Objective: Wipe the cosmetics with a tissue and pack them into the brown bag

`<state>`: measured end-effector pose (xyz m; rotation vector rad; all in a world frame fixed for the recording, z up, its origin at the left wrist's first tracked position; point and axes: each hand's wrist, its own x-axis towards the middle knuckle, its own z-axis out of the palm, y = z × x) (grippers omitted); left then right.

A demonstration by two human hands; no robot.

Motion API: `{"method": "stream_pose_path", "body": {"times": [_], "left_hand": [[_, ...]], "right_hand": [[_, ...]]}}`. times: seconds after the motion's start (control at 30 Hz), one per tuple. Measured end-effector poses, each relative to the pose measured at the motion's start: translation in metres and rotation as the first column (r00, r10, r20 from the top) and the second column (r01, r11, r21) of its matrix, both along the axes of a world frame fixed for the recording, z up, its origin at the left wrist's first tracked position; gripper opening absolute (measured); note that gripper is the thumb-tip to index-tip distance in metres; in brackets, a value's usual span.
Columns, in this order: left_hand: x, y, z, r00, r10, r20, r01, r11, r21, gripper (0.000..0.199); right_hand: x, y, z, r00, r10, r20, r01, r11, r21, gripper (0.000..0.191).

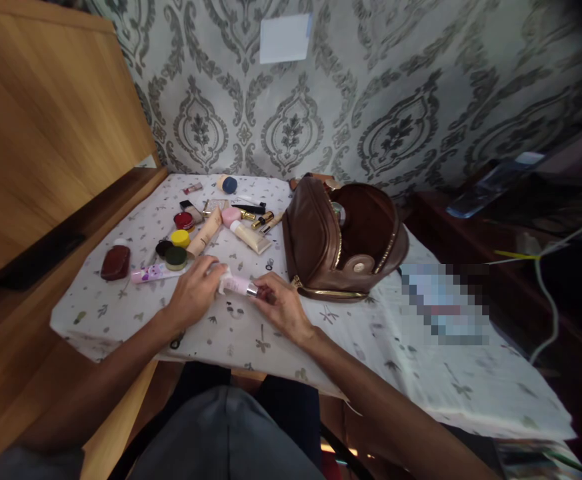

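Observation:
A pale pink cosmetic tube [237, 285] lies sideways between my two hands, just above the patterned cloth. My right hand [285, 303] pinches its silver-capped end. At the other end, my left hand [198, 290] is closed on a crumpled white tissue [224, 279] pressed against the tube. Beyond my left hand lie a white-and-purple tube [155, 273], a dark round jar [175, 258] and a beige tube [205, 232]. A cream tube [251, 237] rests farther back. To the right stands an unzipped brown leather bag [313, 233].
More cosmetics, including a yellow-lidded jar [180, 238], a red jar [183, 221] and a brown case [115, 262], spread over the table's left half. A wooden panel [55, 87] borders the left. A clear bottle [491, 187] and a white cable [545, 293] are at right.

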<state>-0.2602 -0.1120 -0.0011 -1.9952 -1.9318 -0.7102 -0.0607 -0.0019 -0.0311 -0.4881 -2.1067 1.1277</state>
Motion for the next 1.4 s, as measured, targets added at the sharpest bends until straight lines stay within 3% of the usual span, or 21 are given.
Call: {"method": "stream_pose_path", "body": {"times": [0.2,0.43,0.7,0.87,1.03,1.2,1.3,1.4], "left_hand": [[-0.037,0.003,-0.004,0.981,0.141,0.134,-0.140,0.990,-0.020,0.030],[-0.041,0.011,-0.012,0.966,0.138,0.219,-0.135,0.990,-0.030,0.030],[-0.041,0.001,-0.022,0.994,-0.026,0.103,0.025,1.000,0.016,0.033],[-0.048,-0.001,-0.027,0.994,-0.058,0.090,0.051,0.996,0.071,0.030],[-0.017,0.002,-0.016,0.979,-0.200,0.041,0.190,0.965,0.182,0.031],[0.022,0.008,-0.004,0.933,-0.356,-0.053,0.359,0.912,0.196,0.030],[0.022,0.010,-0.003,0.925,-0.368,-0.098,0.380,0.908,0.176,0.029],[0.005,0.008,-0.007,0.942,-0.324,-0.088,0.334,0.931,0.151,0.029]], "right_hand": [[0.000,0.001,0.003,1.000,-0.007,0.010,0.007,1.000,-0.014,0.010],[-0.001,0.002,-0.003,1.000,-0.023,0.005,0.023,0.999,-0.044,0.012],[-0.002,0.002,-0.005,0.999,-0.035,-0.004,0.035,0.995,-0.095,0.016],[-0.003,0.002,-0.004,0.999,-0.036,0.002,0.036,0.988,-0.149,0.016],[-0.005,0.000,0.000,0.999,-0.043,0.018,0.045,0.982,-0.184,0.014],[-0.005,-0.001,0.003,0.999,-0.051,0.017,0.053,0.985,-0.163,0.013],[-0.004,0.000,0.003,0.999,-0.052,0.014,0.054,0.989,-0.135,0.013],[-0.003,0.001,0.001,0.998,-0.050,0.030,0.053,0.990,-0.130,0.014]]}}
